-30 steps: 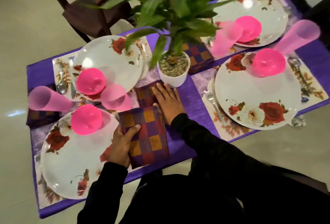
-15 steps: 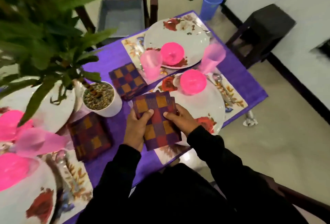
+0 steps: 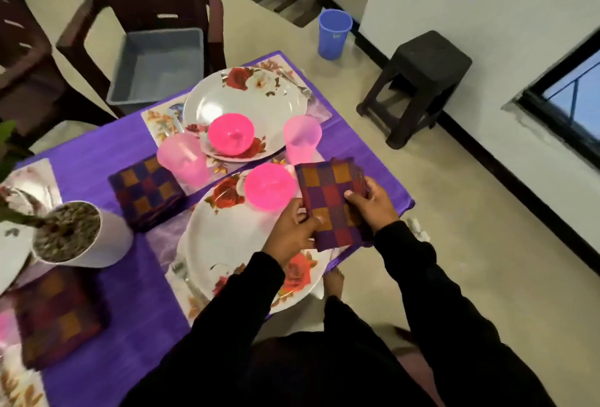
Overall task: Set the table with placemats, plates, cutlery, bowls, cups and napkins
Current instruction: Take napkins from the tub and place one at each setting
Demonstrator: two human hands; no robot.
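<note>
I've carried the last folded napkin (image 3: 331, 203) across from frame centre to the right edge of the worktop (image 3: 107, 335), past the near plate (image 3: 227, 244); this setting alone lacks one. My left hand (image 3: 292, 233) pinches its lower left corner, my right hand (image 3: 373, 205) grips its right edge, above the cloth.

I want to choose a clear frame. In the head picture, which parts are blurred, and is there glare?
Head view: the checked napkin held in both hands is fairly sharp; the napkin at the lower left and the plant pot are smeared; soft glare lies on the far plate; straight wall lines bend near the edges.
</note>
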